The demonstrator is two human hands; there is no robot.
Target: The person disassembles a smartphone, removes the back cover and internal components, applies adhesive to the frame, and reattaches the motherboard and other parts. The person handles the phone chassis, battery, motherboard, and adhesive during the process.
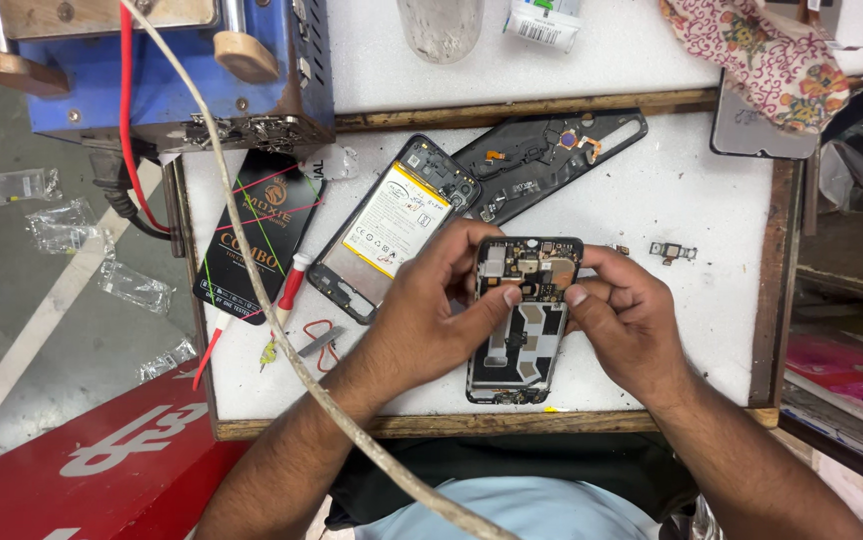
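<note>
White foam bench (652, 200), cluttered.
Left hand (427, 315) and right hand (627, 320) pinching opened phone frame (524, 320); a slip could snap its flex.

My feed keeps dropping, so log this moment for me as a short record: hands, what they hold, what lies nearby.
left hand: grips left edge of the opened black phone frame, thumb on its circuit board
right hand: grips its right edge, thumb on board
frame: flat on white foam work pad
nearby left: second phone body with white-and-yellow battery, red-handled screwdriver
nearby above: black back cover
</note>
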